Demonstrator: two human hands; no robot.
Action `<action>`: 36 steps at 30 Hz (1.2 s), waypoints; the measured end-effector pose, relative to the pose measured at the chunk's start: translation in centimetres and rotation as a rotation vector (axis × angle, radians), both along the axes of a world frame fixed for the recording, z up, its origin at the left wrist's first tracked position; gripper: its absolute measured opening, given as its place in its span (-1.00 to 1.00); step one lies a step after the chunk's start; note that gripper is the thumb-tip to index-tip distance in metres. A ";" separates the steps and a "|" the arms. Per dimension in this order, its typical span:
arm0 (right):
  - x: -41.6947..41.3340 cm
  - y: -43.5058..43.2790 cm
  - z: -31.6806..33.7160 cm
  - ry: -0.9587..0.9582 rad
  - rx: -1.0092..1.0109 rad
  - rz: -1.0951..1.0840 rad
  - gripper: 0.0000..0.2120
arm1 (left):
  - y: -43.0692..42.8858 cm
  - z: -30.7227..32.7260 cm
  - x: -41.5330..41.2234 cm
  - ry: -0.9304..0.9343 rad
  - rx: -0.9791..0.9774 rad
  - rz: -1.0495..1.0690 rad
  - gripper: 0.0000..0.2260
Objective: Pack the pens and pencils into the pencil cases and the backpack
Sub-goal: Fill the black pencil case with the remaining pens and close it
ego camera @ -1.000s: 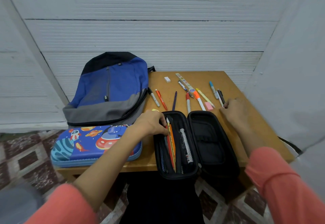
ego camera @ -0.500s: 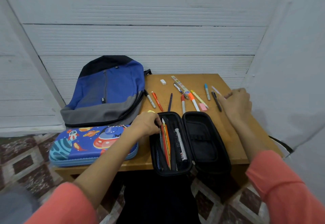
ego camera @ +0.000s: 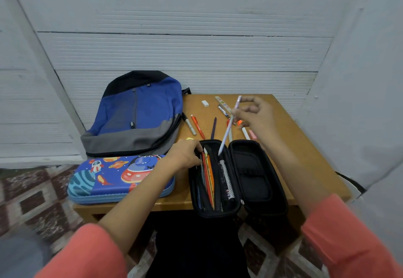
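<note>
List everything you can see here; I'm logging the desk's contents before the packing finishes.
table: one, brown wood
backpack: one, blue, grey and black, back left of table
space-print pencil case: one, blue, closed, front left
black pencil case: one, open, front centre, overhanging table edge
pencils: several, orange and red, in black pencil case's left half
marker: one, black and white, beside backpack
red pen: one, right of marker
purple pen: one, dark, centre
white eraser: one, back centre
pink eraser: one, beside right hand
other pens: count unclear, partly hidden
lilac pen: one, above black pencil case
left hand: holds black pencil case's rim
right hand: pinches lilac pen
</note>
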State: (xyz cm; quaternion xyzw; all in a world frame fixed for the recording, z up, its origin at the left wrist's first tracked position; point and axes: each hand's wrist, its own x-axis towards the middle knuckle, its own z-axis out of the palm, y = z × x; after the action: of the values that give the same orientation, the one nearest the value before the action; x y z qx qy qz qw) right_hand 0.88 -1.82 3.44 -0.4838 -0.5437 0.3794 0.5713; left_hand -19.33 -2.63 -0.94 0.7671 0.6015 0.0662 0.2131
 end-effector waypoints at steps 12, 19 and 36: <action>-5.1 -1.3 -5.1 0.024 -0.347 0.134 -0.61 | 0.1 0.2 0.1 0.006 -0.018 0.051 -0.57; -4.5 0.0 -4.9 0.022 -0.105 -0.161 -0.67 | 0.0 0.3 0.1 -0.011 -0.022 0.048 -0.57; -6.6 -1.8 -6.0 -0.319 -0.487 0.225 -0.59 | 0.1 0.0 0.6 -0.020 0.054 0.060 -0.62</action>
State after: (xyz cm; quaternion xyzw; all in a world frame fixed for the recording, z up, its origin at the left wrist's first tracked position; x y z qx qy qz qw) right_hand -5.74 -3.65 -2.52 -0.5967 -0.5697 0.4787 0.3003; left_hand -18.74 -2.55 -0.97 0.7533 0.6202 0.0965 0.1964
